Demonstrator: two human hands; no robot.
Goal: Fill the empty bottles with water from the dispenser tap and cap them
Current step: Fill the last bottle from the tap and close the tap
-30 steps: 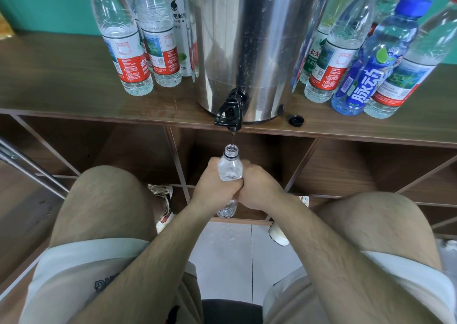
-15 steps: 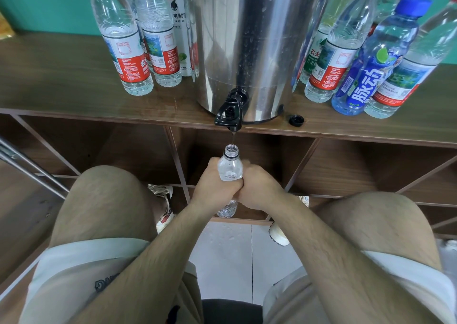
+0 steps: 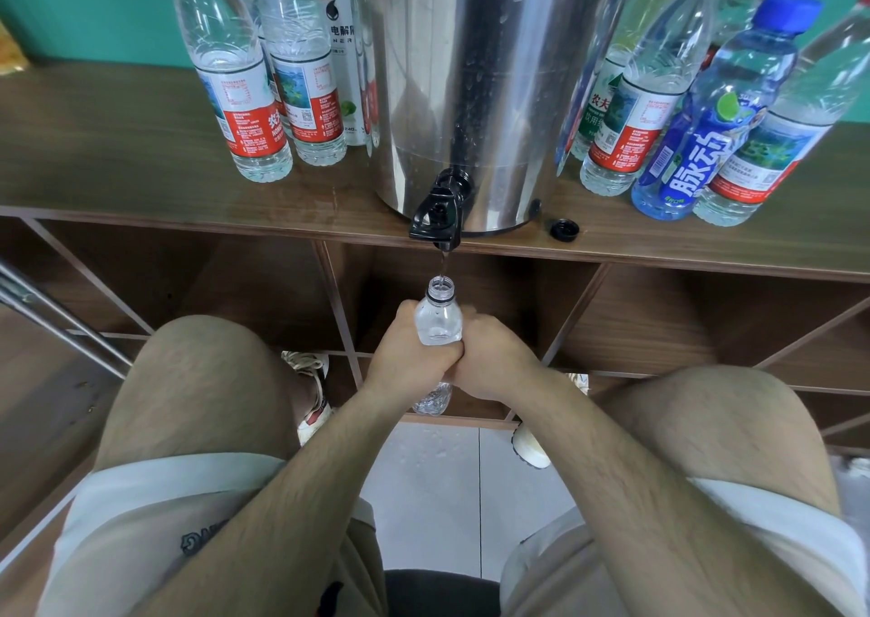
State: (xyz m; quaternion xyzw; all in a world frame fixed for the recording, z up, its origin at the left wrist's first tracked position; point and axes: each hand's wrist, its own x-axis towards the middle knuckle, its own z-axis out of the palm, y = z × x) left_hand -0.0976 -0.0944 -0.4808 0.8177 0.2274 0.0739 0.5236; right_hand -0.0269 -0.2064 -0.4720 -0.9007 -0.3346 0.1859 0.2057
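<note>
A steel dispenser (image 3: 471,89) stands on the wooden shelf top (image 3: 117,155), its black tap (image 3: 438,213) hanging over the front edge. A thin stream of water runs from the tap into the open mouth of a clear uncapped bottle (image 3: 439,319) held upright right below it. My left hand (image 3: 405,357) and my right hand (image 3: 494,362) both grip the bottle's body, knuckles touching, and hide its middle. A loose black cap (image 3: 564,229) lies on the shelf top just right of the dispenser.
Several capped bottles with red-and-white labels (image 3: 245,112) stand left of the dispenser; several more stand to its right, among them a blue one (image 3: 701,145). Open wooden compartments (image 3: 212,286) lie under the shelf top. My knees flank my arms above a tiled floor (image 3: 433,484).
</note>
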